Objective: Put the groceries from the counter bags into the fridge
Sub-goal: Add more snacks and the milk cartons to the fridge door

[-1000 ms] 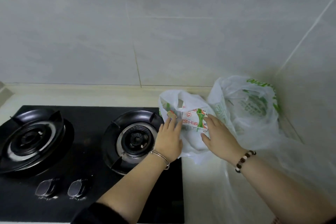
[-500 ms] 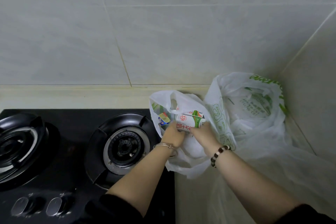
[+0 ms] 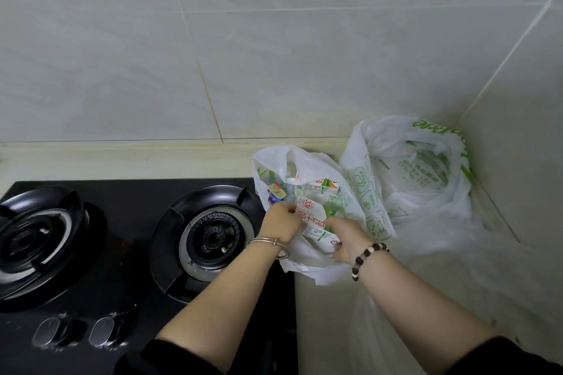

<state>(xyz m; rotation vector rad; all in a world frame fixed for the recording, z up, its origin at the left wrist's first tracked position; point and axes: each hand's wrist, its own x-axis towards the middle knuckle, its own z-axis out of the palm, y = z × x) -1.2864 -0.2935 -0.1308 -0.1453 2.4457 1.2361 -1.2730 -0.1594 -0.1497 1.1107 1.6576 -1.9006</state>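
Note:
A white plastic bag (image 3: 307, 265) sits on the counter beside the stove, holding milk cartons and a small blue and yellow pack (image 3: 275, 192). My left hand (image 3: 280, 222) and my right hand (image 3: 345, 237) both grip one white carton with red and green print (image 3: 313, 218) at the bag's mouth. A second carton (image 3: 316, 187) lies behind it inside the bag. A larger white bag with green print (image 3: 408, 173) stands in the wall corner to the right.
A black two-burner gas stove (image 3: 134, 250) fills the left, with two knobs (image 3: 103, 333) near its front edge. Tiled walls close in behind and to the right. Clear plastic (image 3: 441, 253) lies spread over the pale counter (image 3: 329, 329) at right.
Both hands went from resting on the bag to gripping a carton. The carton has come up and toward me out of the bag's mouth.

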